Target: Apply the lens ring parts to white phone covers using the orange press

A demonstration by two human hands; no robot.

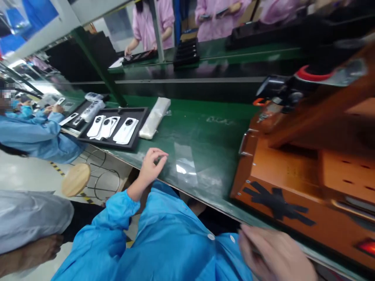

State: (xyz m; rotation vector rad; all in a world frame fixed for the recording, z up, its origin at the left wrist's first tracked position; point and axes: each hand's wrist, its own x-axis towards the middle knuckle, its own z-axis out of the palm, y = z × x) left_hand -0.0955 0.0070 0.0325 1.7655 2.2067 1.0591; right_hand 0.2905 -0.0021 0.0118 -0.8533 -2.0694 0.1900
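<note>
My left hand [150,166] hovers over the front edge of the green workbench [211,164], its fingers loosely curved and nothing seen in them. Just right of it a clear plastic film [186,164] lies on the bench. My right hand [275,253], smeared by motion, is low at the right near the bench edge, in front of an orange wooden machine [281,168]. Whether it holds anything is hidden. Beyond my left hand is a black tray [134,144] with several white phone back covers [125,130]. A white wrapped bundle [155,119] lies beside the tray.
Black tape [277,203] crosses the machine's front. A wooden stool [76,179] stands at left. One person in blue [38,132] sits farther along the bench, another in grey [32,218] is close at left. People in pink [216,19] work behind the green frame post [96,64].
</note>
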